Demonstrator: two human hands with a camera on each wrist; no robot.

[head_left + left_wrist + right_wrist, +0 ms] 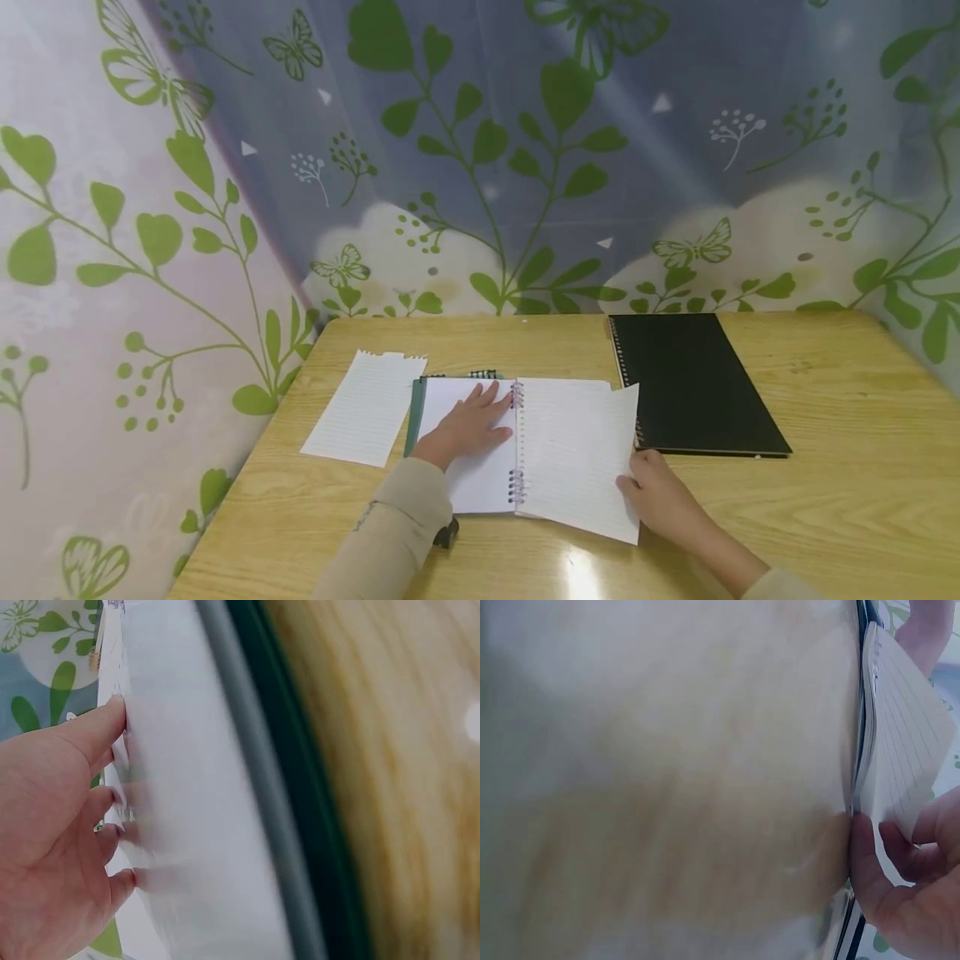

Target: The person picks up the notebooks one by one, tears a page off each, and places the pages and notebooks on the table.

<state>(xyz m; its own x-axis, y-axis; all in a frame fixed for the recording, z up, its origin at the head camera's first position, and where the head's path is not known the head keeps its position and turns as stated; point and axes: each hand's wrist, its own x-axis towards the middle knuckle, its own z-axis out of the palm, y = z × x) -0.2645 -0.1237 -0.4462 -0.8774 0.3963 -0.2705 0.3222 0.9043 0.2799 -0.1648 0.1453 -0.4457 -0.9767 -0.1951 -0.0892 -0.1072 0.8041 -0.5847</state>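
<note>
Table (847, 467): pale wood-grain top, glossy, with a bright glare spot near the front edge; the largest flat surface, bearing all the rest.
Black notebook (693, 383): closed, matte dark cover, wire-bound on its left edge; lies just right of the open one, its lower left edge under the lifted page.
Open notebook (480, 483): spiral-bound, white ruled paper over a green cover; lies in the middle of the table, near the front.
Loose sheet (366, 407): ruled, thin, its top edge ragged; lies flat just left of the open notebook.
Lifted page (581, 462): ruled leaf on the right side, limp and skewed off the block.
Left hand (468, 425): fingers spread flat, pressing the left page down beside the spiral.
Right hand (660, 500): thumb and fingers pinch the lifted page at its lower right edge.
Step in hand: by my reading, a leaf is being pulled from the coil.
Next move: likely calls for a steady pull away from the binding, with the left hand bracing the book.
</note>
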